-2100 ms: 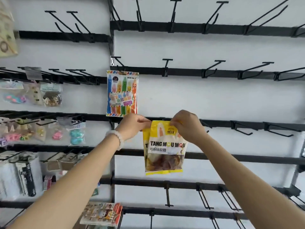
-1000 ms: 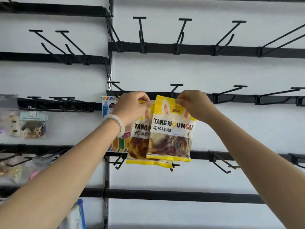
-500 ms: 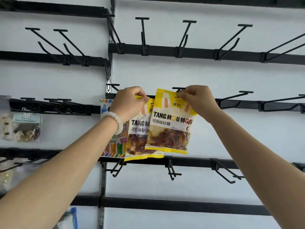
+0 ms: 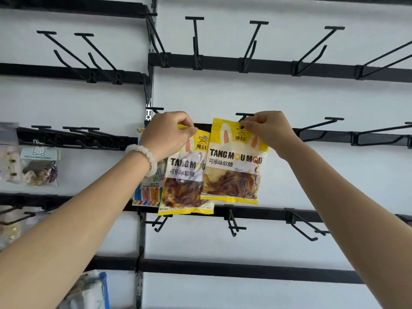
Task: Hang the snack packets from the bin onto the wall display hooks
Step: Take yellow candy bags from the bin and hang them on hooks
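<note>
Two yellow snack packets marked TANG MOU MOU are held up against the white wall. My left hand (image 4: 166,136) pinches the top edge of the left packet (image 4: 182,181). My right hand (image 4: 270,130) pinches the top of the right packet (image 4: 235,168), which overlaps the left one. The right packet's top hole sits just below the tip of a black hook (image 4: 244,115). The bin is out of view.
Rows of black rails carry bare hooks (image 4: 256,45) above, to the right and below (image 4: 233,223). A colourful striped packet (image 4: 148,192) hangs behind my left wrist. Small trinket bags (image 4: 39,168) hang at the left. A plastic bag (image 4: 89,293) shows at the bottom left.
Both hands have lifted the two packets from the lower rail up to the middle rail. The right packet has moved closer to the hook tip, and the view has tilted upward.
</note>
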{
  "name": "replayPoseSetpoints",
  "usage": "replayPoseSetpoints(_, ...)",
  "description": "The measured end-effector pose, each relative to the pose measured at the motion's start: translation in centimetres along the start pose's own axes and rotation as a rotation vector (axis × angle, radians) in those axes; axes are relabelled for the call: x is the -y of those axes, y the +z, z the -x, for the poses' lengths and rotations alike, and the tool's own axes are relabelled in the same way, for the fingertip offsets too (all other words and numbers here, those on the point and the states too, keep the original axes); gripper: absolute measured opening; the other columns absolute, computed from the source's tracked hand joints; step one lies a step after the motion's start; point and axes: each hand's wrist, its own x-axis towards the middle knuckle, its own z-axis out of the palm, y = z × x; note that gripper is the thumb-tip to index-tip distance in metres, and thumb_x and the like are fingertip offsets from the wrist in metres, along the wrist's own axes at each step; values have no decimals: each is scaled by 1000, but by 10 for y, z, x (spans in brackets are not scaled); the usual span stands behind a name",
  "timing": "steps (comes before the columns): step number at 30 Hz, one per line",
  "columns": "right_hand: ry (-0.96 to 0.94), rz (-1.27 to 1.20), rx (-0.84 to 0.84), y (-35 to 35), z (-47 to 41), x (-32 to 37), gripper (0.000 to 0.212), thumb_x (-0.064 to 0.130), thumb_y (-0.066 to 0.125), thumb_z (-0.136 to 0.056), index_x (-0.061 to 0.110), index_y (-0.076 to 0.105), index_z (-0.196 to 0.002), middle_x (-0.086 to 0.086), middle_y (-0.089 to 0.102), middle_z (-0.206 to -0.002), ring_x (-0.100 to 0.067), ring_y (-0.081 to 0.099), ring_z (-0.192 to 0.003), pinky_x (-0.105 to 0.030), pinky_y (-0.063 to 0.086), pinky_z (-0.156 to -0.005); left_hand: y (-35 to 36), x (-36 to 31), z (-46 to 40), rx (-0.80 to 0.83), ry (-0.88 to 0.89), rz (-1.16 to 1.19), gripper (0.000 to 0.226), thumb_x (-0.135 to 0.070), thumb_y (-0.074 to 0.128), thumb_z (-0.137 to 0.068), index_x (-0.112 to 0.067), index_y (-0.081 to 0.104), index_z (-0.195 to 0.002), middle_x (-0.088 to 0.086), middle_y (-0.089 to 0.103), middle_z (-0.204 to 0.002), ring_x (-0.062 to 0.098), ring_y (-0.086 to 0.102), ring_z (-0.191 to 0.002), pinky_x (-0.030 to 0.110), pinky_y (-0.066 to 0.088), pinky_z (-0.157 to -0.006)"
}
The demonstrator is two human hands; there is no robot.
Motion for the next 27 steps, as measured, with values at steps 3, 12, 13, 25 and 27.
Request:
replayPoseSetpoints(3, -17, 30, -18, 1, 1, -2, 10, 22, 62, -88, 16, 70, -89, -3, 67, -83, -24, 63, -79, -37, 52, -72, -4, 2, 3, -11, 5, -17, 13, -27, 61, -87, -22, 61, -75, -13, 61, -78, 9, 56, -71, 26, 42, -75)
replayPoseSetpoints(12, -34, 109, -44, 8, 2, -18, 17, 14, 55, -91, 12, 69, -101, 13, 58, -73, -4, 53, -61, -15, 38, -53, -26, 8, 3, -61, 40, -41, 12, -27, 62, -87, -24, 62, -75, -15, 61, -74, 5, 53, -72, 24, 36, -68)
replayPoseSetpoints(13, -36, 111, -49, 9, 1, -18, 18, 13, 55, -91, 12, 69, -103, 11, 60, -75, -2, 52, -62, -13, 37, -53, -28, 8, 3, -64, 43, -46, 12, -27, 62, -87, -25, 62, -74, -18, 59, -73, 2, 52, -71, 24, 35, -68)
replayPoseSetpoints(25, -80, 204, -75, 15, -1, -23, 22, 9, 54, -91, 9, 67, -108, 1, 61, -88, -6, 55, -56, -2, 36, -43, -40, 17, 13, -38, 21, -24, 9, -25, 63, -86, -22, 63, -77, -18, 58, -75, 3, 51, -74, 21, 33, -68)
replayPoseSetpoints(27, -72, 208, -68, 14, 2, -23, 22, 10, 54, -91, 11, 67, -109, 2, 62, -90, -4, 56, -58, -5, 38, -47, -35, 15, 13, -25, 23, -7, 10, -25, 63, -86, -23, 62, -77, -18, 57, -75, 2, 50, -73, 19, 33, -64)
